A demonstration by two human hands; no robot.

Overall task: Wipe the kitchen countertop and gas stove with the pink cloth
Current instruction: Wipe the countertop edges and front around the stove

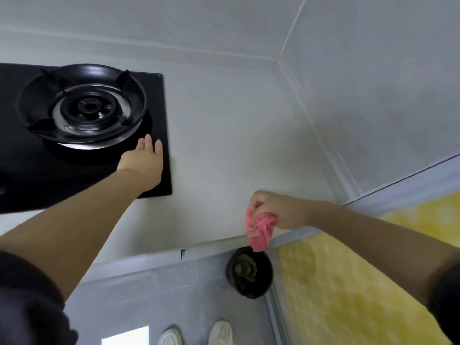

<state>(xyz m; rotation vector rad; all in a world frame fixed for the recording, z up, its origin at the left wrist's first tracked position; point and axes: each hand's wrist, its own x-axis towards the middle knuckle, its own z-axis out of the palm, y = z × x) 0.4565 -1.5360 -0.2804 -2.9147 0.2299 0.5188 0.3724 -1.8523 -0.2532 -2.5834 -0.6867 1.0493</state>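
The black glass gas stove (154, 100) is set into the white countertop (224, 135) at the left, with a round black burner and pan support (82, 108) on it. My left hand (145, 160) reaches over the stove's right front corner, fingers straight, next to the burner ring. My right hand (276, 210) grips the bunched pink cloth (260, 231), which hangs down past the countertop's front edge, just above the floor-side bin.
A small dark round bin (249, 271) stands on the grey floor below the counter edge. Two white shoes (196, 334) show at the bottom. A yellow surface (348, 282) lies at the right. White walls meet in a corner behind the countertop.
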